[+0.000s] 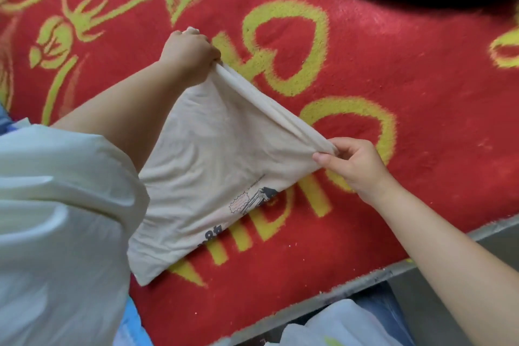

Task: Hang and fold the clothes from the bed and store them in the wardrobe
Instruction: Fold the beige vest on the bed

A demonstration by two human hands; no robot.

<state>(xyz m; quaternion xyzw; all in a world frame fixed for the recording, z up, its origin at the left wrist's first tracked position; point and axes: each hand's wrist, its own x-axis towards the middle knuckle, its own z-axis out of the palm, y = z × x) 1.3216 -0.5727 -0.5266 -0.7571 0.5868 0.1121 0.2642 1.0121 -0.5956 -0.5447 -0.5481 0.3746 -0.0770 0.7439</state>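
hands point(191, 50) stretch printed beige shirt point(202, 166)

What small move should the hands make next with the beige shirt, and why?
Probably lower the held edge onto the blanket to finish this fold. The left hand and right hand each pinch an end of the shirt's folded top edge, stretched taut and lifted, while its lower part hangs toward the bed's near side, print showing.
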